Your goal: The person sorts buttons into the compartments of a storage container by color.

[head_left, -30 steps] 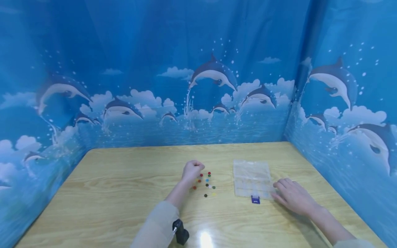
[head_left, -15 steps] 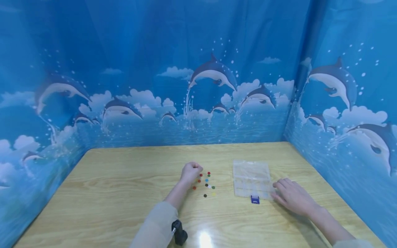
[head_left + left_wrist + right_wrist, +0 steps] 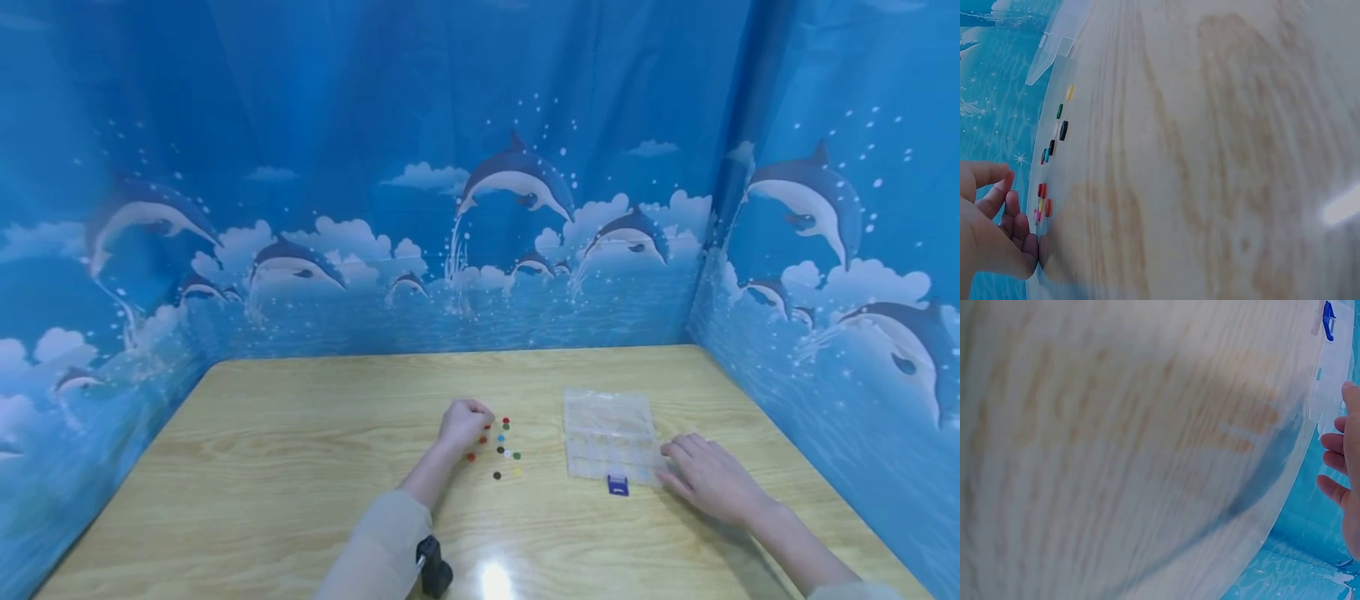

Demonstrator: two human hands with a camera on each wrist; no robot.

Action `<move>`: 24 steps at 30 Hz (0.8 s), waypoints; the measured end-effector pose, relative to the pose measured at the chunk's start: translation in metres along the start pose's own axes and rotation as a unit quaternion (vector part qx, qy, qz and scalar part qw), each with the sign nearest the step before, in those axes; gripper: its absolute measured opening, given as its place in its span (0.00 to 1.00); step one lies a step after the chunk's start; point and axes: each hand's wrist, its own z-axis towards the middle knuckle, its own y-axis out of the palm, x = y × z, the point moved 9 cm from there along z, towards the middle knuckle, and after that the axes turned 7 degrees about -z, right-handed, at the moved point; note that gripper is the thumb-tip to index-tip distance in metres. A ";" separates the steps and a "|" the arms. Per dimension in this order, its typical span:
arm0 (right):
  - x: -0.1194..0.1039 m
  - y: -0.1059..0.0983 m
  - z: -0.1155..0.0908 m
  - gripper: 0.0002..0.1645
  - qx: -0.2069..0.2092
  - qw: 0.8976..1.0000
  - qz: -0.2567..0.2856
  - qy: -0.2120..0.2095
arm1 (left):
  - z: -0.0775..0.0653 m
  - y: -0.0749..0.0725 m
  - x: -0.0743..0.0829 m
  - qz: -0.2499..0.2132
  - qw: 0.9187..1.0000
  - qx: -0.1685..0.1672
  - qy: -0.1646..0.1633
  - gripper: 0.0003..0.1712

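Reaching over the counter (image 3: 285, 467), a person's left hand (image 3: 462, 422) is at the far left side of a loose scatter of small coloured discs (image 3: 501, 438). Its grip is nearly closed up: in the left wrist view the thumb and index fingertips come together, the other fingers loosely bent below. Whether a disc sits between those tips cannot be told.

The discs lie spread out between the hand and a clear plastic box. Several red ones are closest to the hand, with a pink disc (image 3: 1036, 216) near its fingers in the left wrist view. A white disc (image 3: 507, 454) lies beside a green disc (image 3: 517, 456), and a yellow disc (image 3: 517, 472) and a black disc (image 3: 497, 476) are nearest the person.

The clear plastic box (image 3: 609, 411) lies flat to the right of the discs, well apart from the left hand, with a blue latch (image 3: 618, 485) at its near edge. The right hand (image 3: 708, 477) is at the box's right side, fingers relaxed and spread a little, gripping nothing; whether its fingertips touch the box is hard to tell.

A pale sleeve (image 3: 382, 542) covers the left forearm, with a black device (image 3: 433, 567) beside it. Behind the counter hangs a blue curtain (image 3: 337, 150) printed with dolphins.
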 end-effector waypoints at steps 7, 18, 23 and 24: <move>-0.001 0.001 0.000 0.20 -0.006 1.000 0.000 0.000 | -0.004 0.001 0.001 0.087 0.996 0.023 0.014 0.03; -0.001 0.000 0.001 0.19 -0.003 1.000 -0.001 -0.005 | -0.006 0.006 0.006 0.163 0.985 0.035 0.042 0.02; -0.001 -0.002 0.000 0.19 0.003 1.000 -0.003 -0.009 | -0.006 0.007 0.006 0.171 0.984 0.036 0.040 0.02; -0.001 -0.002 0.000 0.19 0.005 1.000 -0.004 -0.009 | -0.006 0.007 0.006 0.174 0.983 0.036 0.041 0.02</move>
